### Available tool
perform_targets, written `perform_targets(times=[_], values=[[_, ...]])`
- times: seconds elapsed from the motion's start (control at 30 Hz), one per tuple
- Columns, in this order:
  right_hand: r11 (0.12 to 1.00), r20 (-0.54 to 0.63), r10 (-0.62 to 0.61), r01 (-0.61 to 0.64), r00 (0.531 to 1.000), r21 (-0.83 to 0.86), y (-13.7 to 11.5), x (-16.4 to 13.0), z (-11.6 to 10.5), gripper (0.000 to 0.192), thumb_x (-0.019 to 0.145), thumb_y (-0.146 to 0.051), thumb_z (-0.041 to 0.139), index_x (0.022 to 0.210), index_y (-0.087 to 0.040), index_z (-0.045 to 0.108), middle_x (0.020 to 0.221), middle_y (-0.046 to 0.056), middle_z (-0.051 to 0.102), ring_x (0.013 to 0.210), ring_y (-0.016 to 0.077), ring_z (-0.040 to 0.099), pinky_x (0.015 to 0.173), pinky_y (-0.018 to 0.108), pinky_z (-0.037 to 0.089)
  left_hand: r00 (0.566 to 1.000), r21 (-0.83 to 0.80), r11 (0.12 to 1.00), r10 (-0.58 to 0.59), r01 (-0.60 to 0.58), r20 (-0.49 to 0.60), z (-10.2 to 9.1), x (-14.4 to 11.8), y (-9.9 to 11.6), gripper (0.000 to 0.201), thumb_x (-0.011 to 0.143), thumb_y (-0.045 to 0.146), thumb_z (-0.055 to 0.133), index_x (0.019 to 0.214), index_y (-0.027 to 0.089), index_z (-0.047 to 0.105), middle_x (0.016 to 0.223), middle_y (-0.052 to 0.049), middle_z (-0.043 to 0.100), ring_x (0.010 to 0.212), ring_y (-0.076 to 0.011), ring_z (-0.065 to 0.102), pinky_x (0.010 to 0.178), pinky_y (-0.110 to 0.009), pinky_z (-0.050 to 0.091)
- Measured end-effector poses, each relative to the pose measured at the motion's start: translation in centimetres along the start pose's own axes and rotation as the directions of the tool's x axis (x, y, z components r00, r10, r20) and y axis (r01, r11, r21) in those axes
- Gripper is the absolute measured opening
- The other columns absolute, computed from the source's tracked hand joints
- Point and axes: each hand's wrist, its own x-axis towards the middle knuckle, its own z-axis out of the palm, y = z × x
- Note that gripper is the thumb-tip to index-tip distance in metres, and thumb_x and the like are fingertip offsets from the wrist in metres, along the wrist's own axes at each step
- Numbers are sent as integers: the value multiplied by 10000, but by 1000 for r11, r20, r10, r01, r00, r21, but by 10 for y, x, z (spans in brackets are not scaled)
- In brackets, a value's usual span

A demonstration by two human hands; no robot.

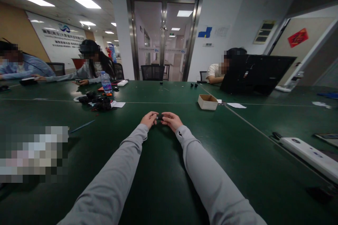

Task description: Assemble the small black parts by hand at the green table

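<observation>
Both my arms in grey sleeves stretch forward over the dark green table (pixel 163 168). My left hand (pixel 149 119) and my right hand (pixel 171 120) meet at the middle of the table, fingers closed on the two ends of a small black part (pixel 159 116). The part is mostly hidden between my fingertips, just above the tabletop.
A small cardboard box (pixel 207 101) sits to the right ahead. A pile of black parts (pixel 96 101) and a water bottle (pixel 106 82) lie to the left. A white power strip (pixel 308 153) is at right. Three people sit at the far side, one behind an open laptop (pixel 255 74).
</observation>
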Motion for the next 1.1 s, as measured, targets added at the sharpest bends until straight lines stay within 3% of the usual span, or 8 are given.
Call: perform_targets(times=[0.1,0.27,0.43,0.57,0.73,0.93,1.1], values=[[1000,0,1,-1,1000,1,0,0,0,289,558,-118,715,832,-160,634,772,13,612,578,108,621,540,212,518,1000,-7,1000,23,-23,-16,0,0,0,303,693,262,543,970,139,550,552,23,534,475,-75,465,455,-178,344],[1000,1,-5,5,1000,-4,1,0,-1,288,562,-118,713,834,-163,631,781,16,616,581,108,621,535,211,515,1000,9,1000,10,-10,1,0,2,-2,306,781,334,415,962,126,548,498,16,526,408,-76,421,433,-194,334],[1000,4,-5,5,1000,-8,0,0,0,291,560,-122,717,834,-164,630,770,15,618,578,105,618,525,204,514,1000,-31,999,-17,17,-11,0,2,-2,280,712,262,513,958,136,555,563,12,559,455,-76,461,465,-193,355],[1000,3,4,-4,1000,-5,-1,0,0,293,553,-125,722,827,-163,628,761,12,617,577,107,620,526,202,517,1000,-46,999,3,-4,-14,1,1,1,278,732,308,494,938,136,565,548,8,554,471,-87,481,470,-200,362],[1000,-2,7,-7,1000,-10,-1,0,0,302,552,-126,723,835,-161,624,776,16,619,580,104,617,527,203,517,999,-19,999,-36,35,-9,0,-2,8,266,696,219,516,947,143,563,593,5,579,469,-75,473,451,-186,345],[1000,-14,10,-10,1000,-5,-2,-1,0,292,548,-118,725,820,-163,628,774,15,618,574,102,615,528,206,521,999,-7,1000,-27,27,-22,1,-2,8,293,762,311,449,952,119,561,450,27,495,379,-73,395,403,-190,299],[1000,-1,3,-3,1000,-1,-1,0,-1,310,543,-132,734,833,-163,628,776,15,620,582,104,615,530,209,524,998,-26,998,-52,51,-41,1,-5,13,245,701,224,525,923,133,575,552,15,538,473,-82,470,466,-196,358]])
